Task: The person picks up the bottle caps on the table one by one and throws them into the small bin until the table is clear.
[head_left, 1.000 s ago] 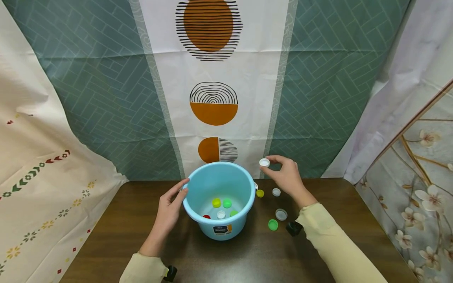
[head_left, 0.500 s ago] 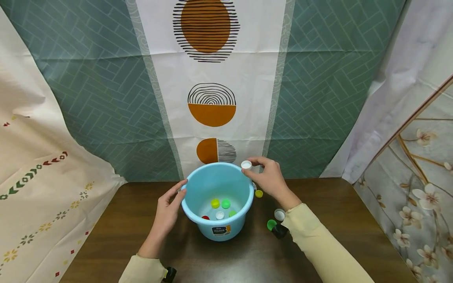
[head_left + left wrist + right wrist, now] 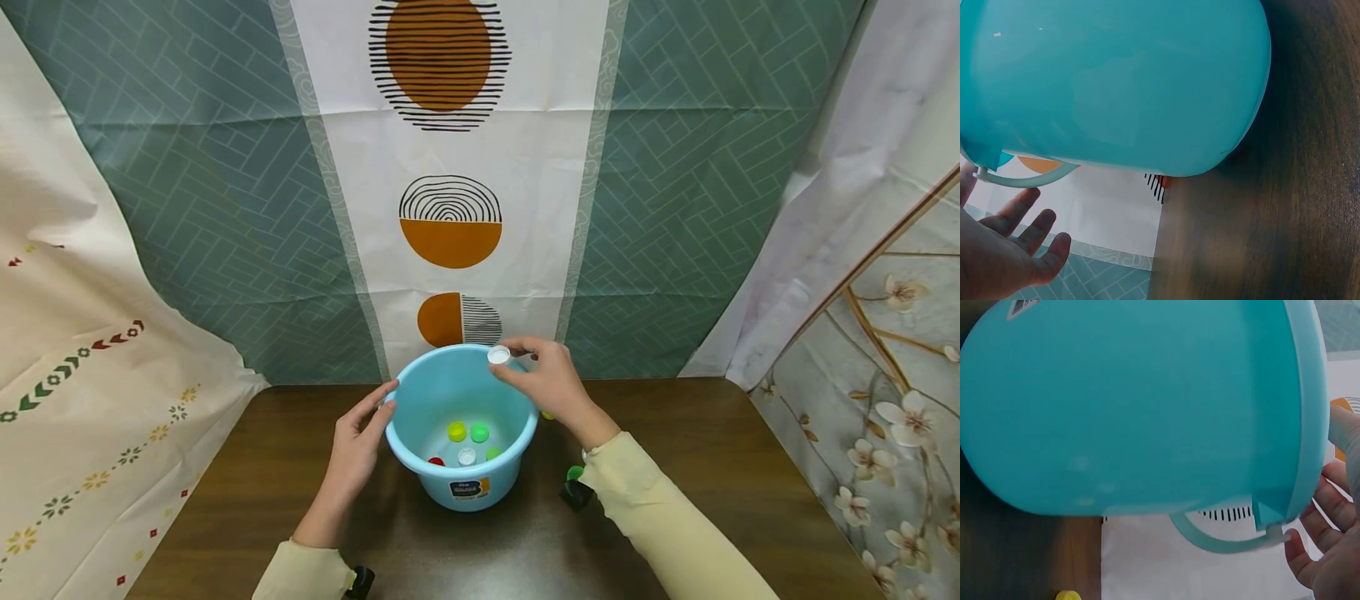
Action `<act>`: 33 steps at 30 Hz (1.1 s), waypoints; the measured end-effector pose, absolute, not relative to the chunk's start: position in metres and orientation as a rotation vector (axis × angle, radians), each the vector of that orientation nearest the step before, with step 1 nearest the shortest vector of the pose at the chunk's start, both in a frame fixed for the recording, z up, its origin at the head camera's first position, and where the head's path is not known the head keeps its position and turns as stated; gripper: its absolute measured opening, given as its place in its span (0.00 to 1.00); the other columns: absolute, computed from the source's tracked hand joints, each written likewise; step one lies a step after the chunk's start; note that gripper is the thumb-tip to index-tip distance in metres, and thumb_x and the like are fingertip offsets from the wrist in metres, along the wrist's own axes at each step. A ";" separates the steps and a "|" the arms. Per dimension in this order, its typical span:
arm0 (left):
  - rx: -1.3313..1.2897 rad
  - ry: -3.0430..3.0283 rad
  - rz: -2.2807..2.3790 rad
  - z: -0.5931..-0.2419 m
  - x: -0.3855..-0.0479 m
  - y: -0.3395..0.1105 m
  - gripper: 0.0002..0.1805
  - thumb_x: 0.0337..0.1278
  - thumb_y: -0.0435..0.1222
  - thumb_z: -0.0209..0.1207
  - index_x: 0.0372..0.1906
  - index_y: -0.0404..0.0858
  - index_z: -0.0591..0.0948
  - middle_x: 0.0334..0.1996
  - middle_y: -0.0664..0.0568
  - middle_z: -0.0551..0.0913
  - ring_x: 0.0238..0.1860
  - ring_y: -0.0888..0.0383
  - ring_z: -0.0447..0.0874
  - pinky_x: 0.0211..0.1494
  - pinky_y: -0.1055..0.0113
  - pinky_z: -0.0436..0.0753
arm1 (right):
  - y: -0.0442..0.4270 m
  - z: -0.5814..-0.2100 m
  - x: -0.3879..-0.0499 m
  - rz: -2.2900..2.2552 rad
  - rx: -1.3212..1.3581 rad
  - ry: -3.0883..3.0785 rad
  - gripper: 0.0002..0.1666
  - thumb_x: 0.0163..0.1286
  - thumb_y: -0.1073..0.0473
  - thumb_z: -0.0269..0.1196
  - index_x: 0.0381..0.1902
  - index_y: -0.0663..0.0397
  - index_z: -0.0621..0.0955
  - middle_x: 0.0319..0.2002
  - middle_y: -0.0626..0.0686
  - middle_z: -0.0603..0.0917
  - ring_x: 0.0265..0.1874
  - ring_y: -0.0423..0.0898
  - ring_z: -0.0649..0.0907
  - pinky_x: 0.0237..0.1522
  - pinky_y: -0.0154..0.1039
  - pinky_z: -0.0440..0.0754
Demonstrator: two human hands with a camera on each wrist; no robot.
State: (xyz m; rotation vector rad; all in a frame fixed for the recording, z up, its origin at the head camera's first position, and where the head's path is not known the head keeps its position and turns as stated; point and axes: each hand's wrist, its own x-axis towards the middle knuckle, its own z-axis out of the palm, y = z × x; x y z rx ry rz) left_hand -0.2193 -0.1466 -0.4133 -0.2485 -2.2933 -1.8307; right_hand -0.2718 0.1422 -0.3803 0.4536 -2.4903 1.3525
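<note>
1. Right hand (image 3: 551, 379): right of centre in the head view, thumb and fingers pinched on a white cap (image 3: 498, 355).
2. The white cap: overlaps the upper right rim of the blue bucket (image 3: 442, 483), which stands at lower centre of the frame; its height above the rim cannot be told.
3. Left hand (image 3: 358, 437): left of the bucket, thumb and forefinger touching the rim; in the left wrist view its other fingers lie apart at lower left, near the handle (image 3: 1029, 181). Whether it grips the rim or merely steadies it cannot be told.
4. Inside the bucket, on its floor: a yellow cap (image 3: 457, 432), a green cap (image 3: 479, 432), a light green cap (image 3: 492, 453), a second white cap (image 3: 467, 457) and, partly hidden by the near wall, a red cap (image 3: 436, 461).
5. On the table (image 3: 240, 492), right of the bucket: a second yellow cap (image 3: 547, 415) and, beside the right sleeve (image 3: 637, 475), a second green cap (image 3: 574, 472), both partly hidden.
6. Step in hand, as judged: bringing the white cap over the bucket's mouth.
7. Next move, as judged: it calls for a small shift toward the bucket's middle, clear of the rim, before the fingers part, with the left hand keeping the bucket steady.
</note>
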 end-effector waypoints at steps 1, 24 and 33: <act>-0.245 -2.293 -1.835 -0.414 -0.220 -0.147 0.20 0.64 0.45 0.55 0.59 0.47 0.77 0.58 0.50 0.77 0.50 0.62 0.77 0.46 0.74 0.78 | 0.141 -0.380 -0.272 1.356 0.456 -2.494 0.23 0.55 0.42 0.68 0.48 0.40 0.81 0.44 0.40 0.83 0.46 0.41 0.79 0.53 0.50 0.74; -0.238 -2.306 -1.830 -0.418 -0.222 -0.150 0.19 0.63 0.45 0.55 0.58 0.49 0.77 0.57 0.52 0.78 0.50 0.63 0.78 0.46 0.74 0.78 | 0.106 -0.377 -0.264 1.354 0.552 -2.543 0.20 0.55 0.42 0.69 0.45 0.38 0.83 0.42 0.37 0.82 0.46 0.44 0.79 0.53 0.44 0.73; -0.284 -2.323 -1.815 -0.414 -0.221 -0.150 0.20 0.64 0.45 0.54 0.60 0.49 0.76 0.59 0.49 0.77 0.50 0.65 0.78 0.46 0.75 0.78 | 0.098 -0.374 -0.261 1.320 0.582 -2.571 0.19 0.55 0.44 0.69 0.45 0.39 0.83 0.42 0.37 0.83 0.43 0.38 0.78 0.50 0.42 0.75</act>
